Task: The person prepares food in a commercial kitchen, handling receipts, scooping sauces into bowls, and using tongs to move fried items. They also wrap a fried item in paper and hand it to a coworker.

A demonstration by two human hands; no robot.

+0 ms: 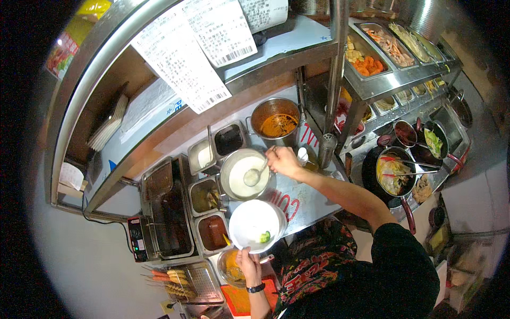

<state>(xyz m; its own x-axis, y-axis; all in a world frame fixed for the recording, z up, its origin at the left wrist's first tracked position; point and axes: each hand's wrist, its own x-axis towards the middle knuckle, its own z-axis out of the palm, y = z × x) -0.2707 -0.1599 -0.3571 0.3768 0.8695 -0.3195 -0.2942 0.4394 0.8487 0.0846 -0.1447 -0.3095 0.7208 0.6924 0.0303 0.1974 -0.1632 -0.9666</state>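
My right hand (283, 160) grips the handle of a metal ladle (252, 177), whose bowl sits in the creamy white liquid of a round pot (224, 186). In my left hand (249, 266), which has a dark band at the wrist, the rim of a white bowl (251, 223) is held. A green broccoli floret (265, 237) lies inside that bowl, near its lower edge. The bowl is just in front of the white pot, and other white rims seem stacked under it. Beyond my right hand stands a deep pot (275, 103) of orange-red broth.
Metal sauce containers (213, 231) line the left side, next to a deep fryer (171, 215). Skewers (171, 279) rest on a perforated tray. Frying pans (395, 173) with vegetables stand on the right. Printed slips (187, 60) hang from the overhead shelf (279, 65). A metal post (334, 79) rises behind.
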